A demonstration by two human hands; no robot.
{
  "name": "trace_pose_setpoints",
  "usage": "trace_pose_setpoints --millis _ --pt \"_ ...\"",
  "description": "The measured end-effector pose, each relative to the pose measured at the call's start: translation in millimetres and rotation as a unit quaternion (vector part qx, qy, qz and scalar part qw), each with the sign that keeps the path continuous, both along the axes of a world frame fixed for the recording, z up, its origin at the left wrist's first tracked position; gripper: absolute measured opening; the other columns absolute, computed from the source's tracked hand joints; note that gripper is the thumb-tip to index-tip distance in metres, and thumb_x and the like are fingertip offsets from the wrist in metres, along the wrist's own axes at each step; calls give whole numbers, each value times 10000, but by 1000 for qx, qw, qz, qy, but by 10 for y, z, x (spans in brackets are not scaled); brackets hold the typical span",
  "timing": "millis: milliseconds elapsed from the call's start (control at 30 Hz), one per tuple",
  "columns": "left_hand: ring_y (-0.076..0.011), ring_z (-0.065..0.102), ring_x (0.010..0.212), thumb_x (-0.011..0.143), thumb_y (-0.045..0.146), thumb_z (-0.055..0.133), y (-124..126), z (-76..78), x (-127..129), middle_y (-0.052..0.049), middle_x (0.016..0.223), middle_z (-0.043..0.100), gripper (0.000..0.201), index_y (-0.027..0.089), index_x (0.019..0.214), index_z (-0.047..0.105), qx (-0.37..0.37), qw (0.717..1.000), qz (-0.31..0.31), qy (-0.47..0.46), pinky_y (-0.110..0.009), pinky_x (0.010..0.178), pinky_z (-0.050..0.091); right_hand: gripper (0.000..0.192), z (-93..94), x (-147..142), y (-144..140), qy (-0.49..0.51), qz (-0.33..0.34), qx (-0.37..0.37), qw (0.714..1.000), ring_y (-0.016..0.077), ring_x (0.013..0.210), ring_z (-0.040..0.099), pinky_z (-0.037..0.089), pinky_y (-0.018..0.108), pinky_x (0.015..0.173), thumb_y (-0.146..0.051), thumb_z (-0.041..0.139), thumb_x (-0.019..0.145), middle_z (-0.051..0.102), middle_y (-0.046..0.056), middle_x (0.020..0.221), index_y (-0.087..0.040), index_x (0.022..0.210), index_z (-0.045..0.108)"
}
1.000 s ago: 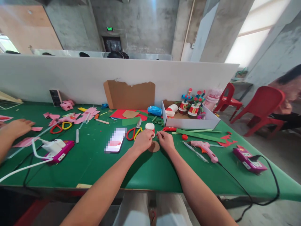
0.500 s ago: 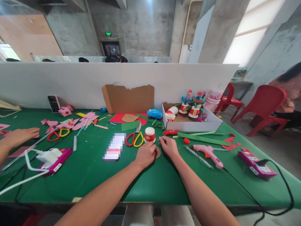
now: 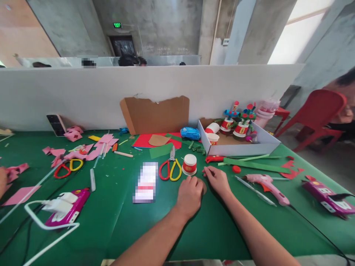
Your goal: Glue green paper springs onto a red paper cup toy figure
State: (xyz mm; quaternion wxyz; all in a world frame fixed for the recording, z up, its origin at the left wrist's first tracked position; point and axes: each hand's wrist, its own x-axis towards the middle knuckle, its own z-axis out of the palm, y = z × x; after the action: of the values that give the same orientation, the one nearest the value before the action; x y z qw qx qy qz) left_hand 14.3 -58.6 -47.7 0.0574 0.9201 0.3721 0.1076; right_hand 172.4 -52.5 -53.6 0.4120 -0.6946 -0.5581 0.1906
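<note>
— What is shown nearest?

— On a green counter, a brown disc is mostly covered by the left grip, its fingers curled; whether the disc is grasped cannot be told.

— And the right grip?

— It is held just right of the disc, thumb and fingertips drawn close; whether anything is pinched cannot be told. Farther right, a pink glue gun is laid.

— What is seen beyond?

— Just past the left grip, a red-and-white paper cup is stood upside down; scissors are laid ahead and left of that grip.

— And farthest?

— Beyond the right grip, decorated cups are gathered in a white box; past the left, brown cardboard is stood before a white partition.
</note>
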Motion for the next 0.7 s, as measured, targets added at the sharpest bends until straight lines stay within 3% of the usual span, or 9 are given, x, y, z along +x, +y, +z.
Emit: trace_pose_setpoints --millis 300,700 --pt "-250 527 942 883 135 453 24 25 -11 -94 1005 590 169 164 979 588 -6 1000 -23 -6 -376 745 465 467 -36 -42 9 -7 -27 17 999 195 562 632 460 273 560 -570 413 814 694 52 608 -206 687 675" --pt "-251 525 945 907 125 427 -1 -45 14 -103 959 591 187 152 964 603 49 999 -19 6 -373 776 463 329 -71 -49 15 7 2 36 999 172 578 633 437 247 578 -388 456 848 698 31 605 -211 663 663"
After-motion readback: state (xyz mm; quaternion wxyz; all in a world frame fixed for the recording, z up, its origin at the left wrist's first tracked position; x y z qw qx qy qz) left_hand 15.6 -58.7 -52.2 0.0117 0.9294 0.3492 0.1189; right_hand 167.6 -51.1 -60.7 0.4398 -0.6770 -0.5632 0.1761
